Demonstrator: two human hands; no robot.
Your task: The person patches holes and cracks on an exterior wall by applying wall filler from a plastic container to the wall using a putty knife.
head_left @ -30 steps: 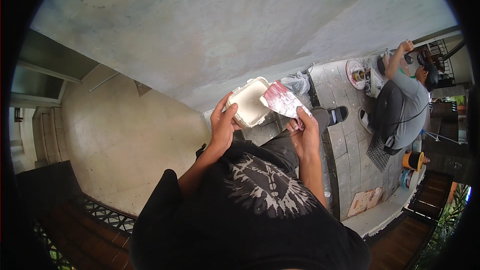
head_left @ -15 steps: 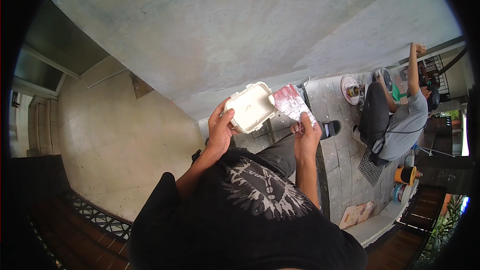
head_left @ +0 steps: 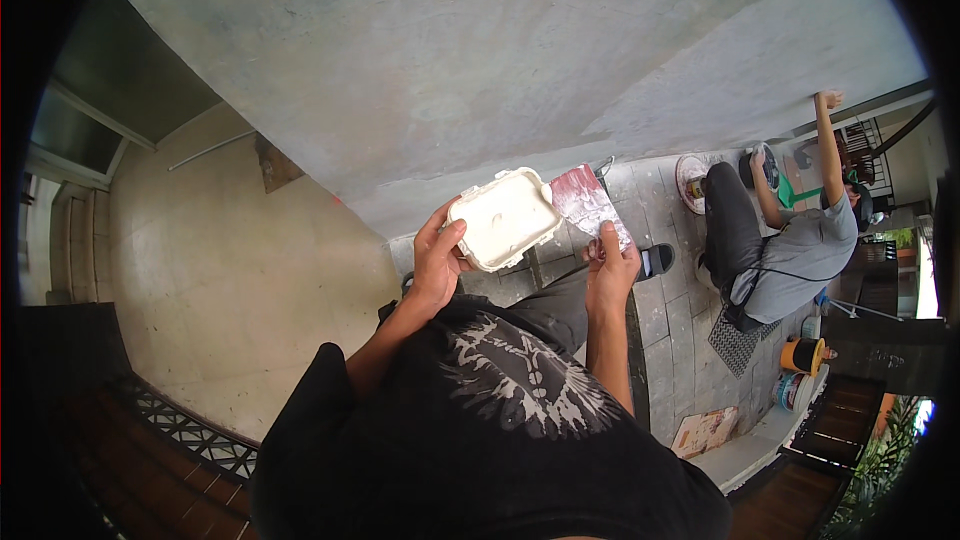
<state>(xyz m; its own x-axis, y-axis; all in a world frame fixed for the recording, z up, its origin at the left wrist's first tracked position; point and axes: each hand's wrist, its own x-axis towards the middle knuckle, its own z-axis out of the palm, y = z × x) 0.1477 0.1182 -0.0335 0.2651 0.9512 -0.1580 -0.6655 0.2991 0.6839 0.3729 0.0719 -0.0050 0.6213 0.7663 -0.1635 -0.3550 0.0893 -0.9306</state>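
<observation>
My left hand [head_left: 437, 258] is closed on the side of a white plastic tub [head_left: 478, 187], thumb over its rim. White paste [head_left: 502, 224] covers the inside of the tub, which is tipped toward me. In my right hand [head_left: 612, 268] is a reddish, flat putty spreader [head_left: 580, 192], pinched between thumb and fingers. White paste smears its lower part, and its left edge is at the tub's right rim. Whether the two touch, I cannot tell. Beyond both hands stands a grey, patchily coated wall [head_left: 460, 60].
On the right a person in a grey shirt [head_left: 810, 250] crouches, one arm raised to the wall. Near them are a round tray [head_left: 692, 183], a yellow-orange bucket [head_left: 802, 354] and a perforated mat [head_left: 735, 343]. A flat board [head_left: 706, 431] lies on the paving.
The tub has tilted to show more of its inside. The spreader's blade has shifted slightly and shows more red. The crouching person's body and arms have shifted a little.
</observation>
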